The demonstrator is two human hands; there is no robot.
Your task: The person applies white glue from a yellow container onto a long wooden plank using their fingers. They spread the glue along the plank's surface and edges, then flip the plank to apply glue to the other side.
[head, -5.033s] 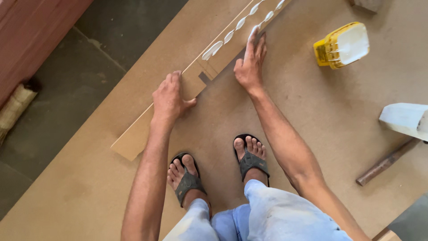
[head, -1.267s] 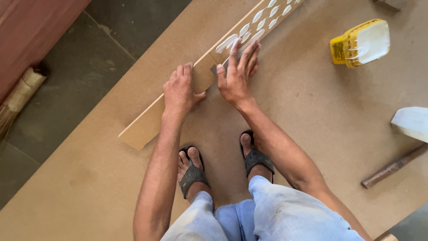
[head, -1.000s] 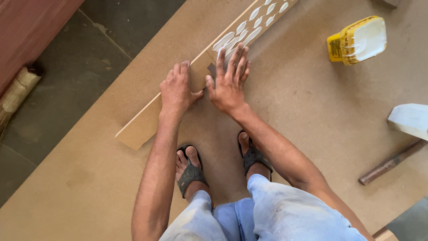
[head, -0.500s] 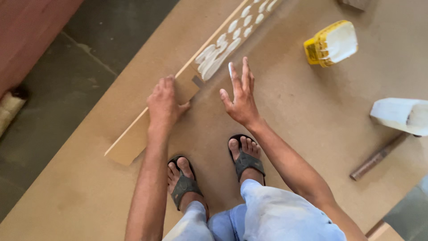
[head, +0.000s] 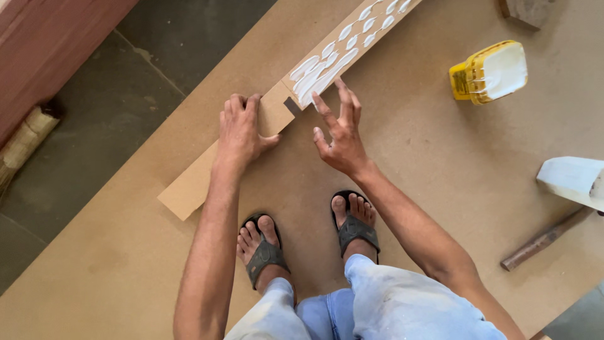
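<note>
A long narrow fibreboard strip lies diagonally on a large brown board. White glue blobs cover the strip's far half. My left hand presses flat on the bare part of the strip. My right hand hovers beside the glued part, fingers spread, fingertips close to the glue, holding nothing. My feet in dark sandals stand on the board below the strip.
A yellow tub of white glue sits open at the upper right. A white block and a wooden stick lie at the right. Dark floor, a red-brown panel and a broom head are at the left.
My right hand had been spreading glue on the strip, then lifted off and now hovers near it with fingers apart. My left hand stays on the strip.
</note>
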